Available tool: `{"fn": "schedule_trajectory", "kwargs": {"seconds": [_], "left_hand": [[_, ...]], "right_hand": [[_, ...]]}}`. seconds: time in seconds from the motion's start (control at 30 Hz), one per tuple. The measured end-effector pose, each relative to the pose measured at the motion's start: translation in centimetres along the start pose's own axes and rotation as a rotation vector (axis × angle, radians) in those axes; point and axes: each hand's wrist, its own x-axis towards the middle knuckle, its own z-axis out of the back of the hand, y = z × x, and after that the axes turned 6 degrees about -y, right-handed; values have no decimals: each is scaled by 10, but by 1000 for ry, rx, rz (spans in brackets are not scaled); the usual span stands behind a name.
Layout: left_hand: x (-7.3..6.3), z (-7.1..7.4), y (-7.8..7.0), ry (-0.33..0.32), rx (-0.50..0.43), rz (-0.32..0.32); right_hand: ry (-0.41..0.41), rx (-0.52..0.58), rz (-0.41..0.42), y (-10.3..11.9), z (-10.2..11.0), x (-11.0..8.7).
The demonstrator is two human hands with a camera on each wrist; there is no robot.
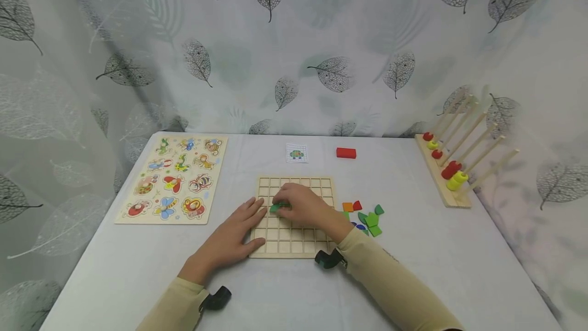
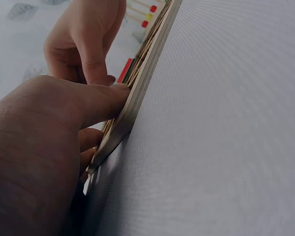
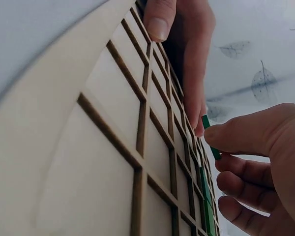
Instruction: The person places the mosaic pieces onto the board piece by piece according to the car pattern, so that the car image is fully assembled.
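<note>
A wooden grid board [image 1: 272,249] with square compartments lies flat on the table. My right hand [image 1: 305,208] is over its upper middle, pinching a small green tile [image 3: 211,137] between thumb and fingers. Close by in the right wrist view, other green tiles [image 3: 207,206] sit in compartments of the grid; in the head view the right hand partly hides this area. My left hand [image 1: 231,239] rests along the board's left edge, fingers stretched out and thumb at the lower left corner. In the left wrist view, that thumb [image 2: 105,101] lies against the board's rim.
Right of the board lie several loose tiles, among them a green one [image 1: 372,218] and an orange one [image 1: 347,207]. Behind it are a small picture card [image 1: 296,154] and a red block [image 1: 346,153]. An insect puzzle board [image 1: 158,195] lies left; a peg stand [image 1: 434,172] stands right.
</note>
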Motion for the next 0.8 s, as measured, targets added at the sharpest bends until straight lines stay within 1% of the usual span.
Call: {"fn": "schedule_trajectory", "kwargs": {"seconds": [0.13, 0.4, 0.67, 0.8], "left_hand": [[0, -1, 1, -6, 4, -2], [0, -1, 0, -2, -1, 1], [0, 1, -1, 10, 1, 6], [0, 1, -1, 4, 0, 2]], "right_hand": [[-4, -17, 17, -2, -5, 1], [-17, -33, 27, -2, -8, 0], [0, -41, 35, -2, -9, 0], [10, -41, 52, 0, -9, 1]]}}
